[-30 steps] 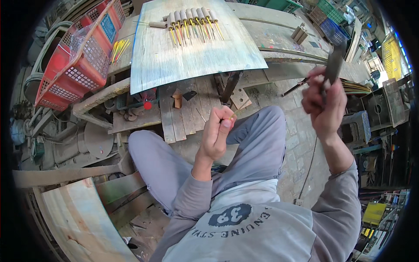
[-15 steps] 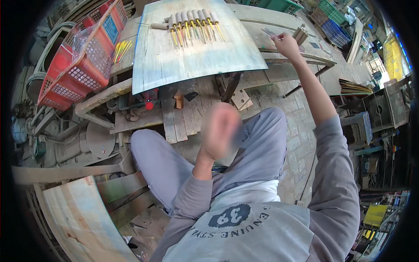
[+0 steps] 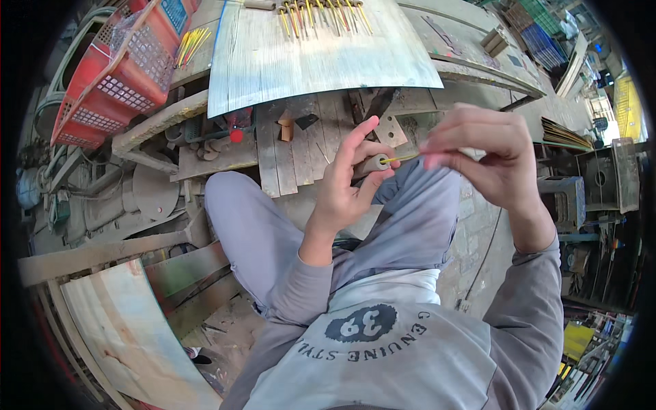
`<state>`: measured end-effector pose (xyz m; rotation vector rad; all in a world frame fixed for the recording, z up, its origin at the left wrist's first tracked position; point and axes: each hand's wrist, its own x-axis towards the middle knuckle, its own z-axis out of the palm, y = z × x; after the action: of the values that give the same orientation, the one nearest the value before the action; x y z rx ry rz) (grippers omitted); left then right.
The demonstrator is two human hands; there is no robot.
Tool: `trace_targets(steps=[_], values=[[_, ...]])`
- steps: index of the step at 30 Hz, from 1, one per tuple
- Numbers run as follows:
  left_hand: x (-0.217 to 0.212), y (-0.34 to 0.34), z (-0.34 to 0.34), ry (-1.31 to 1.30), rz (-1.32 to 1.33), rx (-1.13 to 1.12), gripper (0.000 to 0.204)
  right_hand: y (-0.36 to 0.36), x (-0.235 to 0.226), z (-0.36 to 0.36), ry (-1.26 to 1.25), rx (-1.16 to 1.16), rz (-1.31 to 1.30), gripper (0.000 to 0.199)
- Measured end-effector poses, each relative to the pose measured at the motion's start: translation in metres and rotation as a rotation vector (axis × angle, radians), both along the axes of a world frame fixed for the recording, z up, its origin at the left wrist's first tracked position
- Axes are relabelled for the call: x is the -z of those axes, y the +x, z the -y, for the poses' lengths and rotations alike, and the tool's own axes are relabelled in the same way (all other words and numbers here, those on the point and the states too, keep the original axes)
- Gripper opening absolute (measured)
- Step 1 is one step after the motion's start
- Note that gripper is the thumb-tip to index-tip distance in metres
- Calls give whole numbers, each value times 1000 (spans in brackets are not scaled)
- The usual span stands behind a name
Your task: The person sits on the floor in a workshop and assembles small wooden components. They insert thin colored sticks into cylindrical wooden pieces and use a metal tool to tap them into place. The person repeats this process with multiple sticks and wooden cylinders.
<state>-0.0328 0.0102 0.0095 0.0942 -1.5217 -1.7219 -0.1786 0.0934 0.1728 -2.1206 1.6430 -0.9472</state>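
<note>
In front of my lap, my left hand (image 3: 350,179) holds a pale grey cylindrical handle (image 3: 374,165), thumb and lower fingers around it and index finger raised. A thin yellow stick (image 3: 398,160) comes out of the handle's end and points right. My right hand (image 3: 488,152) is at the stick's far end, thumb and fingertips pinched together on it; these fingers are slightly blurred. On the pale board (image 3: 321,65) ahead lies a row of similar handles with yellow sticks (image 3: 324,15), partly cut off by the upper picture edge.
A red plastic basket (image 3: 123,82) stands at the left, with loose yellow sticks (image 3: 192,46) beside it. A dark slim tool (image 3: 439,34) and small blocks (image 3: 493,42) lie on the right bench. Beneath the board, a lower wooden shelf (image 3: 277,167) carries scraps. Another board (image 3: 130,328) leans at lower left.
My right hand has come back from the right bench to the stick in front of my left hand. My left hand has risen slightly. The view has tilted down.
</note>
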Motion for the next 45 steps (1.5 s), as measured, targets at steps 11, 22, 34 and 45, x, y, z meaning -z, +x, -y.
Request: trace_targets(steps=[11,22,34,45], values=[[-4,26,16,-216,137,-200,56,2,-13,25,-51,0,-528,11],[-1,65,57,12,-156,-685,50,-105,82,149,-290,855,522,21],[4,70,62,95,-188,-519,41,-122,133,226,-79,1050,120,33],[6,77,66,181,-210,-506,36,-124,64,212,-213,804,106,37]])
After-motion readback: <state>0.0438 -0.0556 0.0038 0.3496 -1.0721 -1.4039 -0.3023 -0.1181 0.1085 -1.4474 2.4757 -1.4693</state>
